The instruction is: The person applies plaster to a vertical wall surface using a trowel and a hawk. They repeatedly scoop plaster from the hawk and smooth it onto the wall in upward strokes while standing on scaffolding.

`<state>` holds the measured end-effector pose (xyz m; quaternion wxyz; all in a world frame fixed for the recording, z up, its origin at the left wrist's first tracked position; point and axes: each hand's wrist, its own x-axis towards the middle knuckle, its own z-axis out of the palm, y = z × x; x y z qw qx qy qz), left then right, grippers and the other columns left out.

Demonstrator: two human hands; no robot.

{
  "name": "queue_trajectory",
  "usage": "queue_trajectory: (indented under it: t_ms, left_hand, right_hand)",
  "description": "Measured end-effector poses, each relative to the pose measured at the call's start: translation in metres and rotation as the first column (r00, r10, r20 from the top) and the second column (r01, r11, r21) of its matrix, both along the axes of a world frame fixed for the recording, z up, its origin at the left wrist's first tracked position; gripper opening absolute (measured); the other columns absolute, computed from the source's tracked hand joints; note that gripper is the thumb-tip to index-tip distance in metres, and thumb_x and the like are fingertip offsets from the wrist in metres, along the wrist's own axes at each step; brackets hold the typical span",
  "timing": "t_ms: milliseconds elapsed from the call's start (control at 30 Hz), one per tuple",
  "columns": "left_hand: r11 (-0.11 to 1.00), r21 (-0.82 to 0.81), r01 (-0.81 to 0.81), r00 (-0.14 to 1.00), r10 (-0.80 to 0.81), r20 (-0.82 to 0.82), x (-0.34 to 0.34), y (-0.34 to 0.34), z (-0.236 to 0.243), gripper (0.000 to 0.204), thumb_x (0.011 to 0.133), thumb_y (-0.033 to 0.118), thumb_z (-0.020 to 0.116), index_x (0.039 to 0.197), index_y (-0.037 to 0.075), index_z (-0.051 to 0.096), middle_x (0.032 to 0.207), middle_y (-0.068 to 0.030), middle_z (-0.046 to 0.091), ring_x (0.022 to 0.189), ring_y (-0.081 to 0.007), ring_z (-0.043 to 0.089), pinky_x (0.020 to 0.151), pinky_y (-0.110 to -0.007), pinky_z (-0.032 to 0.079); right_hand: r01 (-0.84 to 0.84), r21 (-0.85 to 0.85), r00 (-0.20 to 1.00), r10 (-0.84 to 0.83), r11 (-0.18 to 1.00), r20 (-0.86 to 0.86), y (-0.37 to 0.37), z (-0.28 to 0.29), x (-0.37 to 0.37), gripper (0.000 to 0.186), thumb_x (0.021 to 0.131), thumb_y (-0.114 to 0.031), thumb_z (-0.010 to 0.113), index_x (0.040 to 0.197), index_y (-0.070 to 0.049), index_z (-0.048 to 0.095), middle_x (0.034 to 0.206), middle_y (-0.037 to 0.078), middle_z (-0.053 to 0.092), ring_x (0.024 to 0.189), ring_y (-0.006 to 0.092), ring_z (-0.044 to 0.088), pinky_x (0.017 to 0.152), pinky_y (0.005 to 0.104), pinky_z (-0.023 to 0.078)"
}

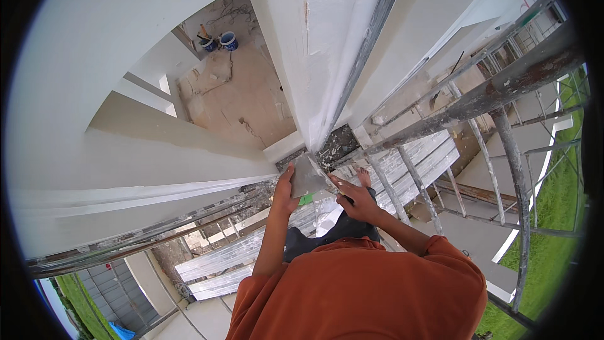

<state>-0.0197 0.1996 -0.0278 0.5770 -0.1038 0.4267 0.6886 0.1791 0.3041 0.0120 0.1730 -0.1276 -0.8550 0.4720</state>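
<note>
So, everything's placed here by the flat grey plate (307, 177). Well off to its upper left, a couple of blue buckets (228, 40) can be seen on the dusty floor (217, 97) through the wall opening. Right at the plate's left edge, it's gripped by the left hand (286, 190), with a green bit (306, 199) showing just below. Above it, the white post (314, 69) is seen; whether they touch can't be told. On the plate's right, a thin tool (334, 184) is grasped in the curled right hand (358, 203), its exact kind partly hidden. Farther right, the white-splashed planks (415, 157) are crossed by a scaffold pipe (478, 97). Looks like the plate is being scraped or loaded with the tool, honestly. For the next move, a level plate and a light, controlled tool edge seem called for.
</note>
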Motion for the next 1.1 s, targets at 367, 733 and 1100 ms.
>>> queue_trajectory:
  t_ms: [367,733,1100]
  left_hand:
    - [0.99,0.135,0.042,0.999,-0.036,-0.04,-0.006,-0.021,0.066,0.041,0.093,0.036,0.052,0.117,0.002,0.052,0.107,-0.0106,0.061,0.099,-0.0233,0.06,0.086,-0.038,0.049]
    - [0.821,0.276,-0.499,0.148,0.394,-0.907,0.004,-0.042,0.071,0.04,0.099,0.035,0.038,0.105,-0.002,0.054,0.102,-0.0139,0.057,0.094,-0.0228,0.055,0.077,-0.033,0.045]
    - [0.915,-0.4,-0.042,-0.196,-0.4,-0.895,-0.026,-0.136,0.062,0.031,0.092,0.018,0.047,0.115,0.0,0.057,0.101,-0.0205,0.063,0.091,-0.0347,0.062,0.075,-0.039,0.051]
  right_hand:
    - [-0.185,0.613,0.976,0.071,0.768,0.206,0.043,-0.016,0.003,0.083,0.064,0.005,0.057,0.139,-0.026,0.037,0.15,0.006,0.027,0.079,0.0264,0.061,0.062,0.0345,0.055]
    - [-0.292,-0.949,0.955,0.091,0.118,-0.282,-0.007,0.052,-0.021,0.038,0.09,-0.029,0.059,0.103,0.006,0.052,0.056,0.005,0.05,0.037,0.0086,0.041,0.035,0.021,0.034]
    - [-0.264,-0.883,0.936,-0.12,0.387,-0.332,0.041,0.099,-0.041,0.029,0.089,-0.012,0.057,0.113,0.002,0.051,0.066,0.008,0.055,0.056,0.0127,0.055,0.047,0.0245,0.045]
